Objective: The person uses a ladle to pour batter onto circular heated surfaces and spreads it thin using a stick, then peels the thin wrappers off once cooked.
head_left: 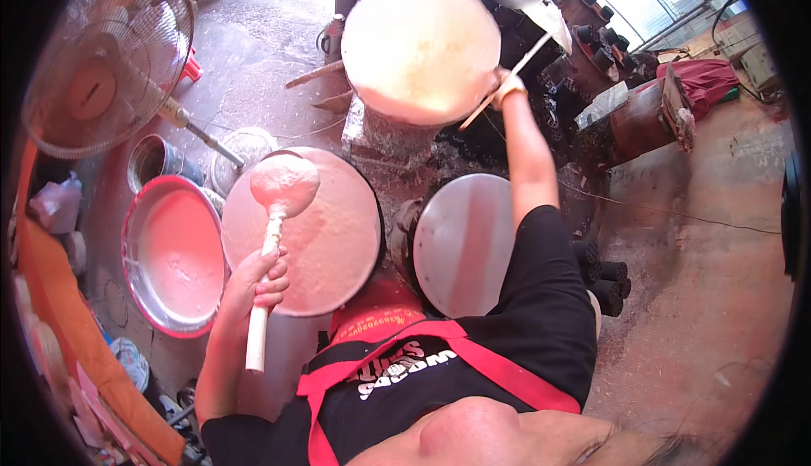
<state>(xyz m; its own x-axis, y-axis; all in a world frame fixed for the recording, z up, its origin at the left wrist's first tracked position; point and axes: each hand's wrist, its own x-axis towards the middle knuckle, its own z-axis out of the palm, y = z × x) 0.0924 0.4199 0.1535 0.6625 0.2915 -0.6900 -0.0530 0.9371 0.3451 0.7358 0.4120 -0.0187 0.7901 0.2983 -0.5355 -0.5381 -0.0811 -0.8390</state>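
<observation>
left hand [258, 280] holds ladle [283, 185] over pink batter [321, 238].

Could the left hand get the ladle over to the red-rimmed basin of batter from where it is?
Probably yes: the left hand holds the ladle just beside the red-rimmed basin, with nothing visible between them.

We have one head-worn fisheye view, looking steeply down from close above our chest, facing forward over round batter-covered pans [308, 234] and floor.
</observation>
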